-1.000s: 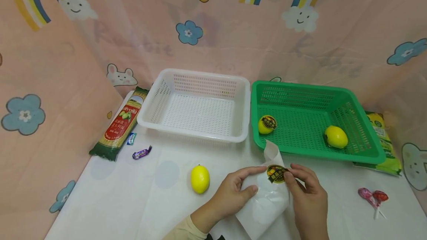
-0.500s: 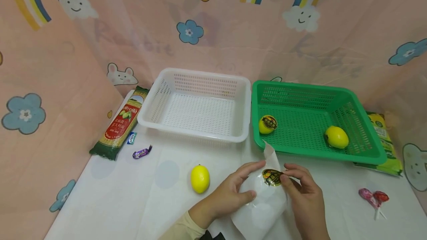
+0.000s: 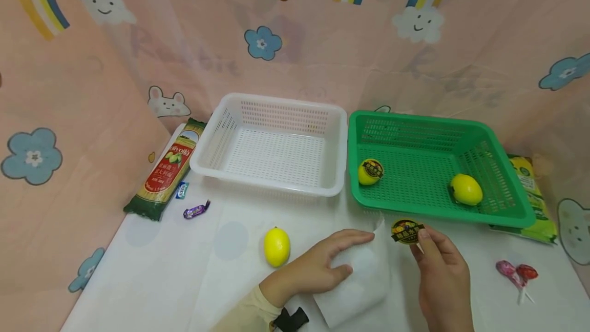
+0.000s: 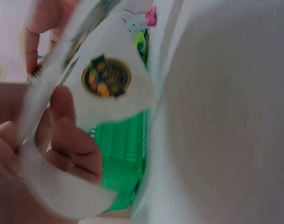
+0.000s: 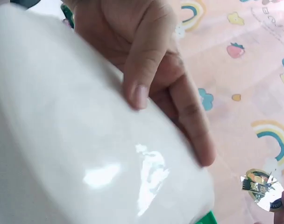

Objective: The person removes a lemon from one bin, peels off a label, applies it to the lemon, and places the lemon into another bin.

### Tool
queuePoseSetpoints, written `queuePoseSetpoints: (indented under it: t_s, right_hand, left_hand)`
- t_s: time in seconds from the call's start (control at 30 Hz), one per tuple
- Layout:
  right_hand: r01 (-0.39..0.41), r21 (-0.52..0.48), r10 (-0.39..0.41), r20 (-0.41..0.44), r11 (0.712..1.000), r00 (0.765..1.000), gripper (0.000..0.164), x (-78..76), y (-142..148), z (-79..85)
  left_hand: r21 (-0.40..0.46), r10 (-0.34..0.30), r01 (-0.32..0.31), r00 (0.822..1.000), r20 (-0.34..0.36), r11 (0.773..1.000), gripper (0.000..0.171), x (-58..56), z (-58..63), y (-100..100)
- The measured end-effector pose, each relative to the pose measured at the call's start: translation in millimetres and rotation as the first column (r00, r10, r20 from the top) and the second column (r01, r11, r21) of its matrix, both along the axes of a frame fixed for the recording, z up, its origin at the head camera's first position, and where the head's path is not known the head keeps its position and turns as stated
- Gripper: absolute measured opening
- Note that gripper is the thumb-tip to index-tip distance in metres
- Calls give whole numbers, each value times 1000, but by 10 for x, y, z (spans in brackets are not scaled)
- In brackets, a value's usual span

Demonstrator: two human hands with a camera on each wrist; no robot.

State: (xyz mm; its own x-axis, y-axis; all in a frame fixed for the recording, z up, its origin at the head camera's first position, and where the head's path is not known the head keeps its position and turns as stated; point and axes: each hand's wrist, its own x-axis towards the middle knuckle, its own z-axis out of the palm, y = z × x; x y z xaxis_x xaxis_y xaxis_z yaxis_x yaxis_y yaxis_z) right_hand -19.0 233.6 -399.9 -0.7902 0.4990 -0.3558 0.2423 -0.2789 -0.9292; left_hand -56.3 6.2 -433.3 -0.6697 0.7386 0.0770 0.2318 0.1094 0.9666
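My left hand (image 3: pixel 318 265) grips a white sticker sheet (image 3: pixel 361 286) low over the table, thumb on its face and fingers behind. The sheet curves, and in the left wrist view a round black-and-gold fruit sticker (image 4: pixel 106 77) shows on it. My right hand (image 3: pixel 444 281) pinches a loose sticker (image 3: pixel 406 231) of the same kind by its edge, just right of the sheet. Left of the left hand lies a yellow lemon (image 3: pixel 276 247). Inside the green basket (image 3: pixel 438 212) are one lemon (image 3: pixel 367 177) bearing a sticker and another lemon (image 3: pixel 465 189) with no sticker visible.
A white basket (image 3: pixel 267 183) stands beside the green one. At left lie a spaghetti pack (image 3: pixel 168 170), a small blue packet (image 3: pixel 182 190) and a purple-wrapped candy (image 3: pixel 195 211). Two lollipops (image 3: pixel 516 274) and a green-yellow bag (image 3: pixel 532 201) are at right.
The sticker has come off the sheet and moved right with my right hand. My left hand has stayed nearly in place, still holding the sheet.
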Motion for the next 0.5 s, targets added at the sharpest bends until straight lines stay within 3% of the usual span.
queuePoseSetpoints:
  t_s: [0.07,0.13,0.2,0.27,0.3,0.37,0.5]
  right_hand:
    - [30,-16,-30,-10,999,1000,25,-6,1,6]
    - [40,-21,-40,-13,999,999,24,-5,5,7]
    - [38,-16,-38,-8,999,999,24,-1,7,2]
    - [33,-7,-33,0,999,999,24,3,6,-6]
    - [31,-3,-31,2,1000,1000,23,4,3,-11]
    - [31,2,-31,1,1000,1000,22,7,-4,-21]
    - [23,-4,-23,-15,1000,1000,19,15,-11,-41]
  left_hand:
    - [-99,-18,7,993,-118,995,65,-34,1,1]
    - [-240,-27,-43,960,-280,970,63,-49,-4,3]
    - [-371,-41,-134,903,-427,919,61,-47,-15,5]
    - [-470,-68,-222,849,-523,854,59,-31,-29,11]
    - [-512,-83,-257,831,-550,820,58,-18,-36,15]
    - [-570,-109,-293,817,-567,768,58,7,-54,28]
    - [-646,-134,-333,815,-563,687,58,59,-77,42]
